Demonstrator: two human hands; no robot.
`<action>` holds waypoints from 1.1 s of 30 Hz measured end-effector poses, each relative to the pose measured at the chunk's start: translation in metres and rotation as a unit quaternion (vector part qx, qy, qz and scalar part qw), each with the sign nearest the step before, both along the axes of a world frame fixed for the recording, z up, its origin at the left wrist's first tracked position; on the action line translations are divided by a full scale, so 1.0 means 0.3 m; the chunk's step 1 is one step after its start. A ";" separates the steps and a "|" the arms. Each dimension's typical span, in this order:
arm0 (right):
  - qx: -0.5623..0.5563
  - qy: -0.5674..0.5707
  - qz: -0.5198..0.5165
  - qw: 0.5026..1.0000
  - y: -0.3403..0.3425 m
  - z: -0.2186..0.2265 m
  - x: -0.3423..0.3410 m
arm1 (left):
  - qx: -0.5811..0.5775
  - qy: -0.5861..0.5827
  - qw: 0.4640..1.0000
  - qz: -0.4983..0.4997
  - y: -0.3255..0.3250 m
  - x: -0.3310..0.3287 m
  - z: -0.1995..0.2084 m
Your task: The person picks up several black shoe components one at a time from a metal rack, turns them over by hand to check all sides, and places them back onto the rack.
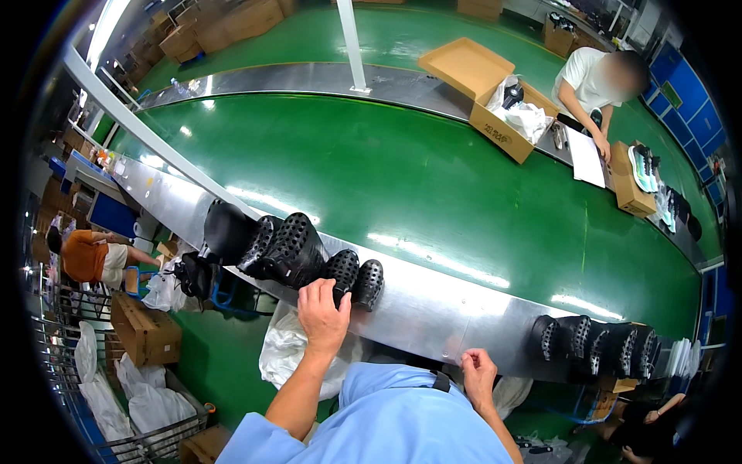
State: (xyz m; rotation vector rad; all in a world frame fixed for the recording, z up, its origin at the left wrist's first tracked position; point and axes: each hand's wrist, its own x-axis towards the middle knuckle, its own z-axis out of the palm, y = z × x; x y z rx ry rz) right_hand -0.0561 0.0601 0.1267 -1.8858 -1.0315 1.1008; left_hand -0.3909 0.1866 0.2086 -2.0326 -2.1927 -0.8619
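Observation:
My left hand [323,313] closes its fingers on the near end of a black shoe insert [342,267] dotted with holes, standing on the metal ledge. A smaller perforated shoe insert [369,284] stands just right of it. Left of my hand are larger black perforated pieces [295,247] in a cluster, partly overlapping. Over the ledge's near edge hangs my right hand [479,373], its fingers curled together with nothing visible in them. Farther right along the ledge stands a row of similar black perforated pieces [576,338].
Beyond the metal ledge [433,313] runs a wide green belt [371,170]. Across it, a person in a white shirt [591,81] works beside an open cardboard box [501,131]. White plastic bags [282,348] hang below the ledge. A slanting white post [166,147] rises at left.

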 end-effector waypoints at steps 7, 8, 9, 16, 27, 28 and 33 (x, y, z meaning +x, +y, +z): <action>-0.020 0.130 0.019 0.991 0.103 0.105 -0.070 | -0.041 -0.590 0.803 0.073 -0.193 -0.004 0.168; -0.049 0.187 0.039 0.980 0.123 0.140 -0.076 | -0.097 -0.773 0.623 0.072 -0.231 -0.007 0.178; -0.083 0.239 0.050 0.966 0.139 0.177 -0.086 | -0.145 -0.839 0.522 0.048 -0.268 0.000 0.175; -0.166 0.395 0.219 0.877 0.214 0.311 -0.214 | -0.285 -0.906 0.294 0.111 -0.485 0.153 0.052; -0.138 0.362 0.237 0.891 0.201 0.332 -0.277 | -0.245 -0.929 0.268 0.076 -0.548 0.133 0.009; -0.133 0.366 0.236 0.890 0.207 0.334 -0.287 | -0.242 -0.931 0.263 0.069 -0.539 0.125 0.007; -0.128 0.374 0.232 0.889 0.237 0.334 -0.331 | -0.238 -0.937 0.247 0.068 -0.509 0.085 0.005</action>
